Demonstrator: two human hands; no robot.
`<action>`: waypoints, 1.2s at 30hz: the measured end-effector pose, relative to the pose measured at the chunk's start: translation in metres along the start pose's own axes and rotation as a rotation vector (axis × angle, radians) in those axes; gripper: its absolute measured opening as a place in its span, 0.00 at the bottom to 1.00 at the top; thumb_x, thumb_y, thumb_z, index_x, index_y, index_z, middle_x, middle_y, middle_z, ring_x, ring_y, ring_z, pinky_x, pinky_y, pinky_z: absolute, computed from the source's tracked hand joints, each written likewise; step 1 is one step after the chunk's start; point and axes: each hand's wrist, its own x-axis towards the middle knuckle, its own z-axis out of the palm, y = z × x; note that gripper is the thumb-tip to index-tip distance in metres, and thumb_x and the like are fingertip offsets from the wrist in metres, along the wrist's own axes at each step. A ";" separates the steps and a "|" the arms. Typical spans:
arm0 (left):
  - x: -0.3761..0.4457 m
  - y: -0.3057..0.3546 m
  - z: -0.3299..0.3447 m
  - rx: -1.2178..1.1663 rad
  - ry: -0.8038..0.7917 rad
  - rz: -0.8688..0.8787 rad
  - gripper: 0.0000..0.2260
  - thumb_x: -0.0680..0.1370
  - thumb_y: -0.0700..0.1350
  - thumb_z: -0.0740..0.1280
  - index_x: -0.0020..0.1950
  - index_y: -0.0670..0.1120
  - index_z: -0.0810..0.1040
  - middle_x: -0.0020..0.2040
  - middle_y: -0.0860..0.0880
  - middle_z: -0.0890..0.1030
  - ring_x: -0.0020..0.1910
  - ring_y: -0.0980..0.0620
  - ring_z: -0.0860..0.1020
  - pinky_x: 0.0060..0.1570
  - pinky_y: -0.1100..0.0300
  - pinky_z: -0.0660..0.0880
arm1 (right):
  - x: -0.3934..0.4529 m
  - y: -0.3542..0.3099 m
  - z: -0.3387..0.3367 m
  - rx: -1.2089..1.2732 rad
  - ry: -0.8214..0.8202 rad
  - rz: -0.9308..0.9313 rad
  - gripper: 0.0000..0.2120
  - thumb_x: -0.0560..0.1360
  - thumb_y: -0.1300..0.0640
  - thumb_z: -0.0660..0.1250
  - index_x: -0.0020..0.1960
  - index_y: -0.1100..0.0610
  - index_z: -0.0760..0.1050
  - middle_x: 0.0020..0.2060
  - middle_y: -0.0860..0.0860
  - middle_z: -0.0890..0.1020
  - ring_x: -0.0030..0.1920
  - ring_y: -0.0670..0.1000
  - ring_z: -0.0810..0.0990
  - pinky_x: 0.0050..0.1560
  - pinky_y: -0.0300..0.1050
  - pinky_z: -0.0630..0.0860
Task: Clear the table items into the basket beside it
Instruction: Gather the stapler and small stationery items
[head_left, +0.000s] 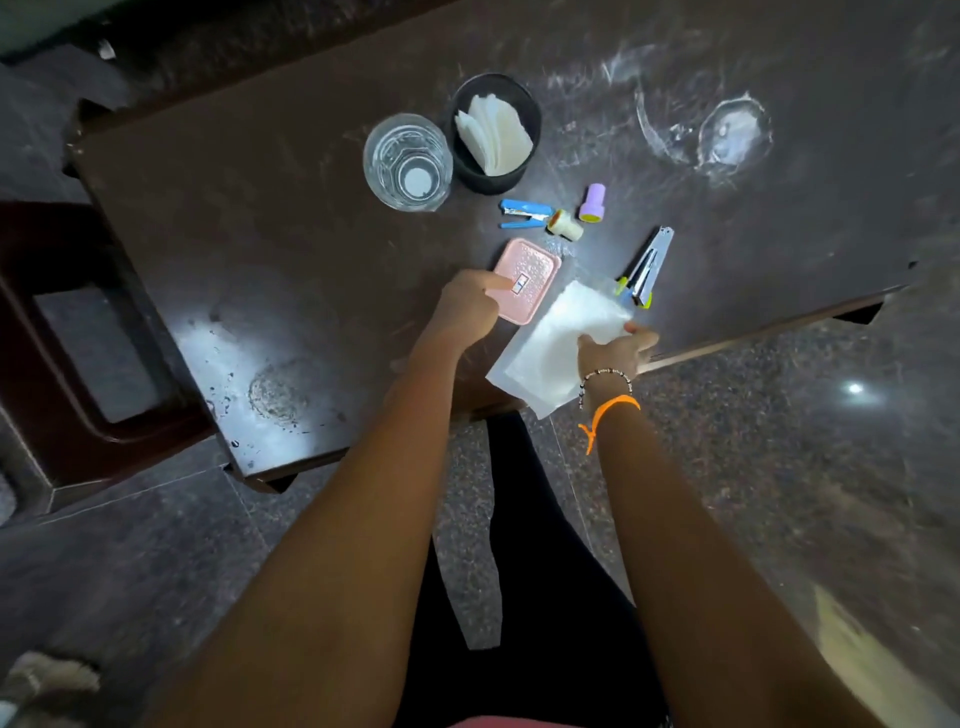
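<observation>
Your left hand (467, 306) grips the near left edge of the pink rectangular plastic box (527, 280), fingers curled around the rim and thumb laid flat across the lid. Your right hand (618, 345) pinches the white translucent plastic packet (556, 343), fingers closed on its right edge; the packet overhangs the near edge of the dark brown scratched table (260, 234).

Taking the pink box as the clock centre:
- At 12 o'clock, near: the blue and white mini stapler (524, 214), with the small roll of clear tape (565, 225) touching its right end.
- At 1 o'clock: the purple cylindrical stamp with a yellow base (592, 203), just beside the tape.
- At 3 o'clock: the silver folding tool with green and blue tips (647, 270), its near end just beside the packet.
- At 11 o'clock, well apart: the clear drinking glass (408, 162), upright, touching the black round cup holding white paper napkins (496, 132).

The basket is not identifiable in this view.
</observation>
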 end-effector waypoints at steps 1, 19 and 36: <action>0.001 -0.001 0.002 0.008 0.012 -0.004 0.19 0.79 0.32 0.55 0.65 0.45 0.76 0.70 0.44 0.70 0.66 0.45 0.71 0.56 0.63 0.70 | 0.002 -0.001 0.001 0.028 -0.031 0.006 0.21 0.71 0.67 0.67 0.54 0.55 0.58 0.63 0.65 0.69 0.64 0.63 0.71 0.64 0.54 0.67; -0.015 -0.056 -0.039 -0.334 0.618 -0.086 0.13 0.71 0.30 0.64 0.45 0.44 0.84 0.50 0.44 0.83 0.49 0.49 0.81 0.51 0.57 0.79 | -0.012 -0.039 0.028 -0.309 -0.091 -0.572 0.11 0.73 0.67 0.62 0.56 0.64 0.69 0.60 0.61 0.69 0.53 0.64 0.76 0.53 0.53 0.73; -0.069 -0.077 -0.040 -0.745 0.495 -0.112 0.12 0.73 0.34 0.66 0.38 0.51 0.79 0.47 0.51 0.82 0.46 0.56 0.79 0.42 0.62 0.78 | -0.011 -0.078 0.034 -0.504 -0.007 -0.624 0.18 0.75 0.65 0.58 0.65 0.65 0.63 0.66 0.62 0.70 0.57 0.63 0.76 0.52 0.51 0.72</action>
